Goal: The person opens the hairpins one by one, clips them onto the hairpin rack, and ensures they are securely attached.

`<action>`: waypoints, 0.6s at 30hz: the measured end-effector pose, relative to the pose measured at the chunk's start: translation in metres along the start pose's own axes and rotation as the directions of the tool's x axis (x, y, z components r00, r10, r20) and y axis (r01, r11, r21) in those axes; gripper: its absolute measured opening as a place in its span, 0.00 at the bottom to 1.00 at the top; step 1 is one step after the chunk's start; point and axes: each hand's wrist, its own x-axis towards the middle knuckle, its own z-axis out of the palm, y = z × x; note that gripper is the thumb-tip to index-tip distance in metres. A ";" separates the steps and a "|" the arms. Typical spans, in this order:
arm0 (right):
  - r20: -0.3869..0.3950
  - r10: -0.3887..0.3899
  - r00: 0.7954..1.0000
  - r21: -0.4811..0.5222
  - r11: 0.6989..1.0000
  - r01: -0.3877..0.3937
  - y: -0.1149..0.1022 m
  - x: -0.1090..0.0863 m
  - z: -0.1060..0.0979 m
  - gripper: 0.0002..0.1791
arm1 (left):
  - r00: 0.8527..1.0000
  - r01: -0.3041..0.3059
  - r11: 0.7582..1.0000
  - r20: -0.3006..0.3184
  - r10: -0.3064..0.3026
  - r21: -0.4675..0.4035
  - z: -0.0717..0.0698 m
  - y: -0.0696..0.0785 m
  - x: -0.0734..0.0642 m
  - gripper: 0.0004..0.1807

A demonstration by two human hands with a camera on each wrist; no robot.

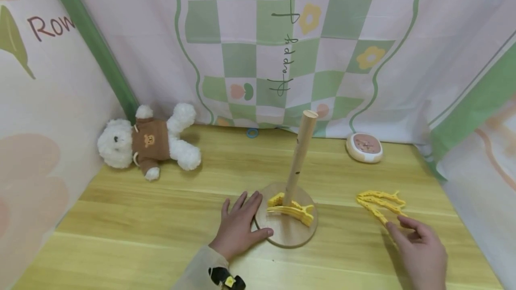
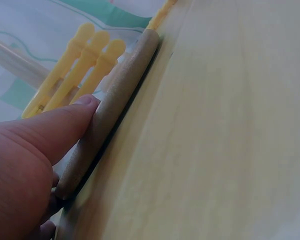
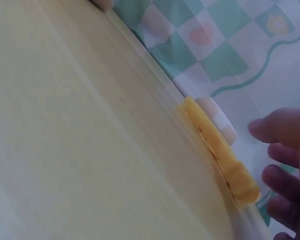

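Observation:
My left hand rests at the left side of a round wooden base, fingers spread, with the thumb on its rim. From the base rises a wooden post. Yellow hair clips lie low around the post; in the left wrist view three rounded clip ends stand side by side. On the right, more yellow clips lie fanned on the table. My right hand hovers at their near end, thumb and fingers parted. In the right wrist view a gap shows between those fingers and a clip.
A white plush toy in a brown top lies at the back left of the wooden table. A small blue ring lies by the back curtain. A rounded white device sits at the back right.

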 end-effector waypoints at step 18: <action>0.227 -0.032 0.973 -0.270 0.958 0.095 0.005 0.009 -0.013 0.34 | 1.000 -0.001 1.000 -0.007 0.001 0.004 -0.002 0.002 -0.001 0.51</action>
